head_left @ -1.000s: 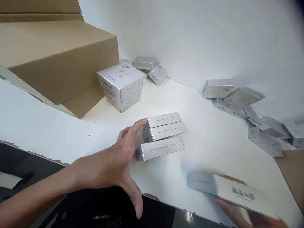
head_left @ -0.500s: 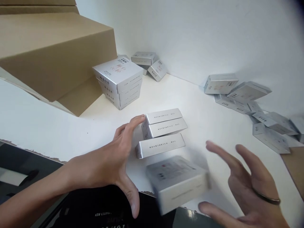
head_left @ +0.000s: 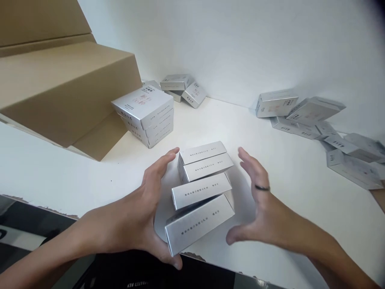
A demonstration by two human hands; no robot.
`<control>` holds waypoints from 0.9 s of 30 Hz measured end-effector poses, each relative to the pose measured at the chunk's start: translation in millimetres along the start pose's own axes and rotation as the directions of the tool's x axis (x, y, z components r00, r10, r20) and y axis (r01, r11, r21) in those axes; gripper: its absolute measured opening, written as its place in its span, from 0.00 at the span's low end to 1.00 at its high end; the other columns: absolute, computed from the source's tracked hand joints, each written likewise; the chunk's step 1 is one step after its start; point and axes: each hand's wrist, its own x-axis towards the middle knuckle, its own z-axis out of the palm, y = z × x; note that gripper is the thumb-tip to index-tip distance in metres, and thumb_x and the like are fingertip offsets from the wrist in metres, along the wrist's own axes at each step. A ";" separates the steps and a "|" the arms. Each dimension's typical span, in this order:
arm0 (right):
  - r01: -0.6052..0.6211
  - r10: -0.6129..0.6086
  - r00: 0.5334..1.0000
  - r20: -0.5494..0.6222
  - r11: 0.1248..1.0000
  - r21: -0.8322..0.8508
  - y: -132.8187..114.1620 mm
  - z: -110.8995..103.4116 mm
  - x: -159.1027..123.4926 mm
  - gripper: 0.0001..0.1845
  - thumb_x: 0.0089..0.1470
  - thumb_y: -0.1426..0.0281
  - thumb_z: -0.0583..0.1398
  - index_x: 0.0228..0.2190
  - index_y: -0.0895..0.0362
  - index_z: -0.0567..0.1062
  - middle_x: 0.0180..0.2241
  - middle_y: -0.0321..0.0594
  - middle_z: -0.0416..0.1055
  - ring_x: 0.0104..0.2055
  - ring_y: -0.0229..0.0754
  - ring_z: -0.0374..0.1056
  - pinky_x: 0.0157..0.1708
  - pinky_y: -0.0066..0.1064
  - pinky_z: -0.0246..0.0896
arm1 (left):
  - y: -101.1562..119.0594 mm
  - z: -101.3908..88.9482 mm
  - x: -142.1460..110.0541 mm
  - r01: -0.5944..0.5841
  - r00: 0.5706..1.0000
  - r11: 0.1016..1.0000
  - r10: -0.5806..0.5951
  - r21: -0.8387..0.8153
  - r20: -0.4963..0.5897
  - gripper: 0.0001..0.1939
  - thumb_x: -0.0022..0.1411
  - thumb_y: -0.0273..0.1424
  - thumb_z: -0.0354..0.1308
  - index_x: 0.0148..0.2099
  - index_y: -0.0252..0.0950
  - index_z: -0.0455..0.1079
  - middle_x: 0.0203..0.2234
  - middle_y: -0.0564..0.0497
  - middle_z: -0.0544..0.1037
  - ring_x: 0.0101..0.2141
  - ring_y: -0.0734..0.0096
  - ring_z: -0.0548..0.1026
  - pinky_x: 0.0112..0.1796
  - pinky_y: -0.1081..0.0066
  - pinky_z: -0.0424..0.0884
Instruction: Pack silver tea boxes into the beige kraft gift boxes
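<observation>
Several small silver cartons stand on edge in a slightly fanned row, their printed narrow sides facing up. The nearest carton (head_left: 200,224) is tilted away from the others at the table's front edge. Along the row's left side, my left hand (head_left: 144,204) is spread, its forefinger by the far end and its thumb close to the nearest carton's lower corner; whether the thumb touches cannot be made out. To the right of the row, my right hand (head_left: 258,200), with a dark ring, is open and apart from the cartons, fingers and thumb curved towards them.
A large open cardboard box (head_left: 66,76) lies at the left. Beside it stands a stack of silver cartons (head_left: 144,114). More cartons (head_left: 177,82) lie by the back wall, and a loose pile (head_left: 315,116) is at the right. The table's front edge (head_left: 195,257) is ragged.
The blurred carton between my hands now stands on edge at the near end of the row. My right hand has moved left, closer to the row. The view has shifted slightly.
</observation>
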 end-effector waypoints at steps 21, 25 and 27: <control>0.266 -0.313 0.943 0.115 0.914 0.305 -7.4 22.6 8.5 0.74 0.48 0.62 0.72 0.65 0.45 0.16 0.66 0.50 0.55 0.68 0.60 0.52 0.65 0.64 0.45 | -11.3 17.9 58.4 -0.227 0.965 0.973 0.221 0.032 0.144 0.69 0.35 0.40 0.73 0.67 0.50 0.26 0.64 0.38 0.39 0.65 0.26 0.39 0.59 0.32 0.59; 0.275 -0.306 0.950 0.057 0.911 0.307 -6.0 23.3 9.4 0.69 0.48 0.65 0.70 0.66 0.44 0.22 0.66 0.50 0.53 0.66 0.59 0.55 0.64 0.63 0.48 | 5.4 8.2 64.5 -0.251 0.959 0.968 0.244 0.030 0.146 0.57 0.38 0.39 0.71 0.62 0.47 0.36 0.53 0.41 0.58 0.55 0.41 0.64 0.52 0.42 0.70; 0.228 -0.269 0.962 0.056 0.895 0.384 -7.7 19.6 6.0 0.70 0.47 0.63 0.71 0.66 0.46 0.23 0.67 0.53 0.49 0.68 0.58 0.50 0.63 0.60 0.53 | 28.5 -5.3 63.5 -0.217 0.966 0.974 0.204 0.070 0.157 0.56 0.38 0.41 0.72 0.61 0.46 0.38 0.49 0.44 0.62 0.50 0.45 0.68 0.49 0.44 0.72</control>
